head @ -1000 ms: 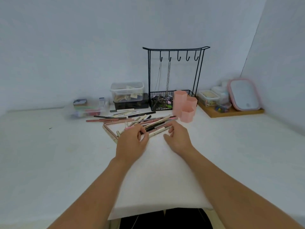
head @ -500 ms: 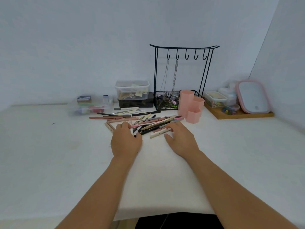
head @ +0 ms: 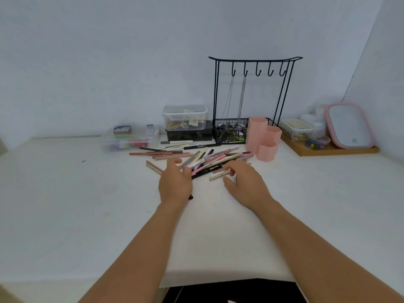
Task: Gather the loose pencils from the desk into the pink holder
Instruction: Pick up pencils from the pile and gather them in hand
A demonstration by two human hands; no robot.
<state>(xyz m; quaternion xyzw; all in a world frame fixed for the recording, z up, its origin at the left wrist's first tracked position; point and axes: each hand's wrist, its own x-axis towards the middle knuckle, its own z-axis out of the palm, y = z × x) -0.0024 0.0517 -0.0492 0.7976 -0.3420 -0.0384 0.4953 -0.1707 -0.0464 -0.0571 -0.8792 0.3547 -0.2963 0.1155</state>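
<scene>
A loose heap of several pencils [head: 209,161] in pink, cream, brown and black lies on the white desk [head: 65,193]. The pink holder [head: 263,138], a cluster of hexagonal cups, stands upright just right of the heap. My left hand [head: 175,182] rests at the heap's left front edge, fingers reaching into the pencils. My right hand [head: 244,180] lies at the heap's right front, fingertips touching a cream pencil [head: 218,176]. Neither hand clearly holds a pencil.
A black wire rack [head: 253,62] with hooks and a basket stands behind the holder. Left of it a clear box [head: 184,117] sits on a dark tin, with a flat clear case [head: 131,138] further left. A wooden tray [head: 328,149] with containers is at the right.
Both hands have slid forward along the front of the pencil heap, the left one spreading its fingers. The camera view shifted slightly left, so things sit further right in frame.
</scene>
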